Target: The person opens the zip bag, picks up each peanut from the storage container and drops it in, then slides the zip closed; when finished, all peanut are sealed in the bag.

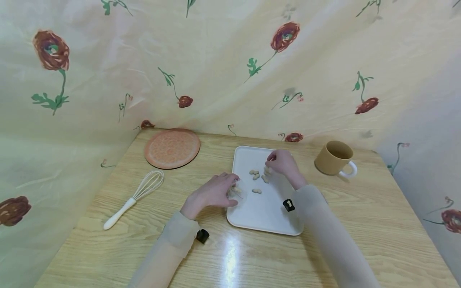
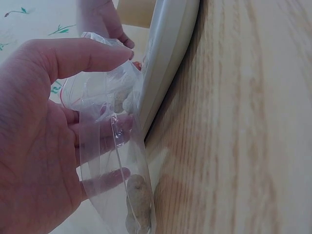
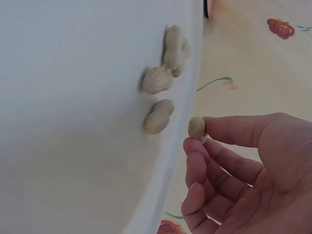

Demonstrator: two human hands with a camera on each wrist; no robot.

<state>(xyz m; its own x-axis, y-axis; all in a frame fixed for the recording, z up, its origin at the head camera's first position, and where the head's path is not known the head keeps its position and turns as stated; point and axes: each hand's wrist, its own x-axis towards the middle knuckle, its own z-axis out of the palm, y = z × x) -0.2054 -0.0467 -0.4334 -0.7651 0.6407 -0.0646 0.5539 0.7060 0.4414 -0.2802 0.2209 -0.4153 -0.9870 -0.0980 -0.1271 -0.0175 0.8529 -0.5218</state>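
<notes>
My left hand (image 1: 213, 191) holds a clear plastic zip bag (image 2: 100, 161) at the left edge of a white tray (image 1: 263, 220). In the left wrist view the thumb lies across the bag's mouth, and the fingers show through the film. A peanut (image 2: 139, 202) sits low in the bag, with more peanuts higher up, partly blurred. Over the far right part of the tray, my right hand (image 1: 283, 163) pinches a single peanut (image 3: 196, 127) between thumb and forefinger. Several unshelled peanuts (image 1: 257, 191) lie loose on the tray between the hands.
A white whisk (image 1: 133, 200) lies on the wooden table (image 1: 363, 224) at the left. Behind it is a round orange patterned mat (image 1: 172, 149). At the back right stands a tan mug (image 1: 333, 158) with a white handle. Flower-printed cloth (image 1: 216, 72) hangs behind the table.
</notes>
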